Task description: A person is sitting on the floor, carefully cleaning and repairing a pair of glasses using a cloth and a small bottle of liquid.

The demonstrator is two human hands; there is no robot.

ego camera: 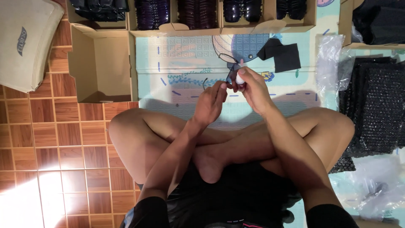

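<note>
A person sits cross-legged on a pale blue patterned foam play mat [177,55], and everything below is placed from that mat. Above its middle, the right hand [252,86] has its grip pinched shut on a small white rounded object [239,79], thumb and fingers closed around it. Touching that object from the far side is a thin black wire-framed pair of glasses [230,67], its dark lens partly hidden by the fingers. The left hand [210,101] sits just beside the right, its fingertips meeting the same frame; whether its grip truly clamps the wire I cannot tell.

Farther up the mat lies a flat black cloth square [283,55]. Along the mat's far edge runs a row of brown cardboard boxes [190,28] filled with dark glossy items. An empty open cardboard box [101,63] stands at the mat's left edge, on brown wooden floor tiles [50,135]. Black bubble-wrap sheets [375,105] lie at the mat's right side.
</note>
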